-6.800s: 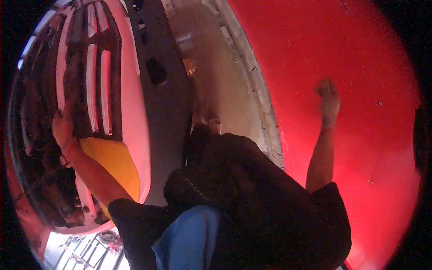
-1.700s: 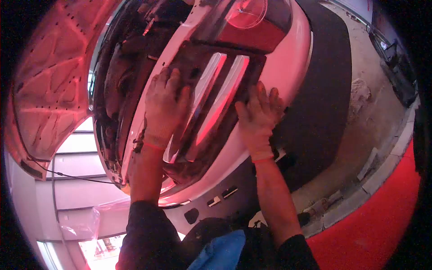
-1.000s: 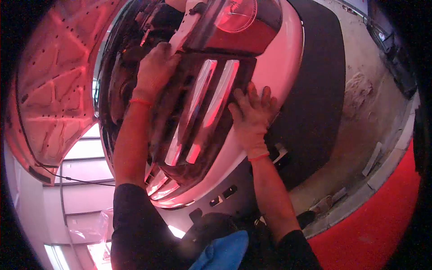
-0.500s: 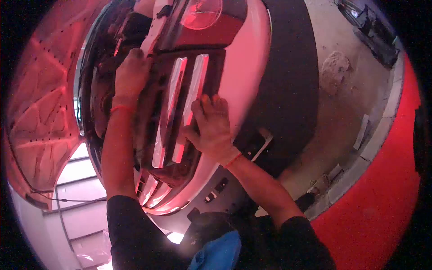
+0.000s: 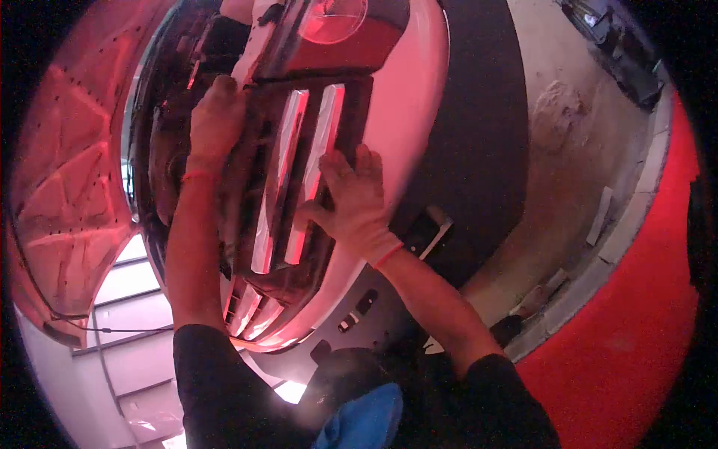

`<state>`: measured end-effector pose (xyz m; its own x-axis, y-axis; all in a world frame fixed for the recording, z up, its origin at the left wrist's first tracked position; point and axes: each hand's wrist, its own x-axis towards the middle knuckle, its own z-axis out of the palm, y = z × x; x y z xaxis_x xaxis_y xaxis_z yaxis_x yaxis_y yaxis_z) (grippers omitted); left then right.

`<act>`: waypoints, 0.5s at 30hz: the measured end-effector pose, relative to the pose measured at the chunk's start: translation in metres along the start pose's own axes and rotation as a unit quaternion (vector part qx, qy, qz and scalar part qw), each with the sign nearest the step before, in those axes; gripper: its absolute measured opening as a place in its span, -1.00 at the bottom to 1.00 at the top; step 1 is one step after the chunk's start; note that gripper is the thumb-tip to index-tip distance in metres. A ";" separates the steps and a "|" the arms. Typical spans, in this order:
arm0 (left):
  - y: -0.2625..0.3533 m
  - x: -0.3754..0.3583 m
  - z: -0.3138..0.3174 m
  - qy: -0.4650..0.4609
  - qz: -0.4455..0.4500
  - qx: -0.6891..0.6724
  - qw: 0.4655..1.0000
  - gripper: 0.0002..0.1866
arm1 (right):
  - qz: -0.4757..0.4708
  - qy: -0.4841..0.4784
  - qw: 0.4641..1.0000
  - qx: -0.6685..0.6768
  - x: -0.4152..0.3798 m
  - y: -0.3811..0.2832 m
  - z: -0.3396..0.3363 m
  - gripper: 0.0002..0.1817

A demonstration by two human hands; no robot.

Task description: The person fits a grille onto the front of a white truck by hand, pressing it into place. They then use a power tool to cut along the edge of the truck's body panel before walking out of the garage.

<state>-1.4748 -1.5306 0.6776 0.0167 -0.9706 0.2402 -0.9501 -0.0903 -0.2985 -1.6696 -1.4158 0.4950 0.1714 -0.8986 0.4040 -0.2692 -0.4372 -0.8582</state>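
Note:
A dark car grille [image 5: 275, 127] with two bright chrome bars [image 5: 282, 187] spans the middle of the view, set in the front of a car. At the grille's left side, by the engine bay, my left hand [image 5: 217, 120] is closed with its fingers curled; whatever they grip is hidden. My right hand [image 5: 353, 196] lies on the grille's right part, fingers spread and thumb stretched out across the right-hand chrome bar. Both hands look gloved, with a red cuff at each wrist.
The raised hood [image 5: 71, 179] stands at the left. A pale bumper [image 5: 411, 97] curves to the right of the grille, with a round headlight [image 5: 333, 19] above. Farther right are the floor [image 5: 568, 157], a kerb [image 5: 632, 217] and a red surface [image 5: 636, 322].
The fingers and thumb of my right hand have spread a little wider on the grille. My left hand keeps nearly the same place. The grille appears shifted slightly up and left.

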 end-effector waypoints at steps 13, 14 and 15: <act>0.014 0.007 0.002 0.073 -0.007 -0.066 0.995 -0.60 | -0.036 -0.040 0.980 -0.192 -0.080 0.021 -0.093 -0.13; 0.011 0.015 0.012 0.101 0.010 -0.059 0.993 -0.63 | -0.018 -0.062 0.974 -0.217 -0.081 0.021 -0.100 -0.14; 0.011 0.029 0.028 0.123 0.022 -0.049 0.991 -0.67 | -0.001 -0.090 0.967 -0.239 -0.075 0.025 -0.109 -0.15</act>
<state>-1.4756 -1.5661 0.6556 -0.0905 -0.8882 0.4504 -0.9739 -0.0155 -0.2263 -1.7920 -1.3635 0.4780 0.3233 -0.8952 0.3069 -0.6681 -0.4455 -0.5960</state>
